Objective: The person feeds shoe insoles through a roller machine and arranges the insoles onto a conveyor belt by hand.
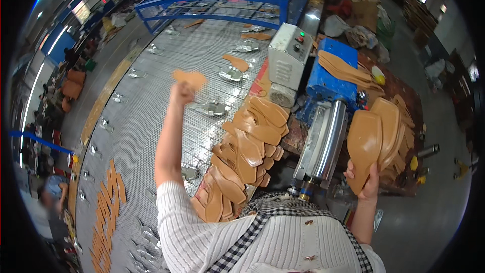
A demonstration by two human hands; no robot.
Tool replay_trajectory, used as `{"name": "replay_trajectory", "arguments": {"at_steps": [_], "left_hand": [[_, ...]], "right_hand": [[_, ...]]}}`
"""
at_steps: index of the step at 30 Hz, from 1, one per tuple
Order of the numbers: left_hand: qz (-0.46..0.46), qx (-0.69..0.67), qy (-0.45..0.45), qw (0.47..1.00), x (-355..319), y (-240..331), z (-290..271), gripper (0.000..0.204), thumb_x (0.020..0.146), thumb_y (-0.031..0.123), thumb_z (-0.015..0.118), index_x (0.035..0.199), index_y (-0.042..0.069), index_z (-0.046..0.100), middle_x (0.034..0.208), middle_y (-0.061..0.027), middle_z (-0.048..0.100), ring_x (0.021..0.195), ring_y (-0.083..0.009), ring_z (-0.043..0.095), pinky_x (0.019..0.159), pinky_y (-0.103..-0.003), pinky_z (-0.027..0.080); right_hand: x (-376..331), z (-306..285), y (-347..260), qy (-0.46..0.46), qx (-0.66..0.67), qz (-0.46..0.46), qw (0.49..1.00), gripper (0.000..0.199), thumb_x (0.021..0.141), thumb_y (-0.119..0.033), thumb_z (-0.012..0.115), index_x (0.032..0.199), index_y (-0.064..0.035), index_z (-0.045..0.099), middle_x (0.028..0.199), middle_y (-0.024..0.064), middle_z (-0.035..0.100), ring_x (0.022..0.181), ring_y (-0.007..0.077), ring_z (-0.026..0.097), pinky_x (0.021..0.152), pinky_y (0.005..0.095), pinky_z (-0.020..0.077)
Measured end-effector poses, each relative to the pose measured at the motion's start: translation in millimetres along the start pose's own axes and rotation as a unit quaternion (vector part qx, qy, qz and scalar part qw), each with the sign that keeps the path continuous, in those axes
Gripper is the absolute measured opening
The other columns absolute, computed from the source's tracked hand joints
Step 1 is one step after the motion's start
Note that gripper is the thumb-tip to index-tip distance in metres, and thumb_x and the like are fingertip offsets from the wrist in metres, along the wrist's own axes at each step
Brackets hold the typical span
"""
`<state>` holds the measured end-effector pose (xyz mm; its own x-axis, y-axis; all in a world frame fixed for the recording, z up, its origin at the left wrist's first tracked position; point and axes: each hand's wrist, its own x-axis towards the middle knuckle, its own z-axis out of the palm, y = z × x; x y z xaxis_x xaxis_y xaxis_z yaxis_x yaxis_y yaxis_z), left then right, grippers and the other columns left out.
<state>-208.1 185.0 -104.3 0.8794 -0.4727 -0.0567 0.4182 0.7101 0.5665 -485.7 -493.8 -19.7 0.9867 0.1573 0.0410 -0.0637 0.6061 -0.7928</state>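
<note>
Fingers of the left hand [183, 92] are curled tight, with no visible gap, on one end of a blurred tan piece [191, 78], which projects beyond the knuckles over the mesh belt [156, 101]. Whether the piece touches the belt cannot be told. To the right of that grip, well apart, the right hand [370, 186] is closed on the narrow end of a large tan sole piece [365, 134]; its broad end points away from the wrist and its glossy face is exposed. Whether the piece behind it is also gripped cannot be told.

Just below and right of the left grip, a silvery item [209, 107] lies on the belt. Between the two hands, a row of overlapping tan pieces [242, 144] is laid beside the belt, and a chrome roller [332, 139] is set nearer the right grip. Beyond the roller stand a blue machine body [323, 85] and a grey control box [288, 58]. Farther out from the left grip, the belt is covered by a blue cage [285, 11].

For good handling, each piece should be pinched at its narrow end and its glossy face left untouched. Pieces should be separated singly and lowered flat, clear of the silvery item. Fingers and sleeves should be kept away from the roller.
</note>
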Motion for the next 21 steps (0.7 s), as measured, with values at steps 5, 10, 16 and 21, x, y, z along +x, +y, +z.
{"name": "replay_trajectory", "arguments": {"at_steps": [5,10,16,21], "left_hand": [[0.014,-0.013,0.514,0.858,130,-63,78,0.063,0.084,0.033,0.055,0.136,0.007,0.029,0.130,-0.0084,0.048,0.110,-0.0344,0.057,0.087,-0.042,0.037],[-0.107,-0.021,0.480,0.870,119,-197,89,0.040,0.087,0.024,0.052,0.124,0.010,0.044,0.124,-0.0032,0.055,0.106,-0.0296,0.059,0.088,-0.039,0.037],[-0.169,0.048,0.404,0.898,66,-253,117,0.017,0.087,0.023,0.053,0.098,0.014,0.064,0.098,0.0019,0.067,0.097,-0.0182,0.062,0.084,-0.031,0.043],[-0.185,0.081,0.386,0.900,39,-291,153,0.022,0.088,0.024,0.053,0.105,0.013,0.062,0.101,-0.0007,0.065,0.094,-0.0162,0.062,0.086,-0.032,0.044]], "right_hand": [[-17,2,11,0.090,-0.027,-0.028,0.995,0.059,0.090,-0.052,0.046,0.121,-0.0022,0.046,0.090,0.0086,0.051,0.069,0.0132,0.046,0.067,0.0263,0.0414],[-28,-38,9,0.246,-0.169,-0.033,0.954,0.030,0.093,-0.022,0.051,0.113,0.0018,0.053,0.090,0.0079,0.059,0.078,0.0147,0.057,0.069,0.0260,0.0437],[-32,-104,5,0.243,-0.593,-0.192,0.744,0.016,0.090,-0.010,0.052,0.099,-0.0015,0.061,0.089,0.0071,0.063,0.081,0.0215,0.061,0.072,0.0330,0.0467],[-19,-129,11,0.170,-0.684,-0.144,0.695,0.014,0.087,-0.011,0.054,0.095,-0.0028,0.062,0.091,0.0104,0.064,0.083,0.0251,0.061,0.073,0.0347,0.0470]]}}
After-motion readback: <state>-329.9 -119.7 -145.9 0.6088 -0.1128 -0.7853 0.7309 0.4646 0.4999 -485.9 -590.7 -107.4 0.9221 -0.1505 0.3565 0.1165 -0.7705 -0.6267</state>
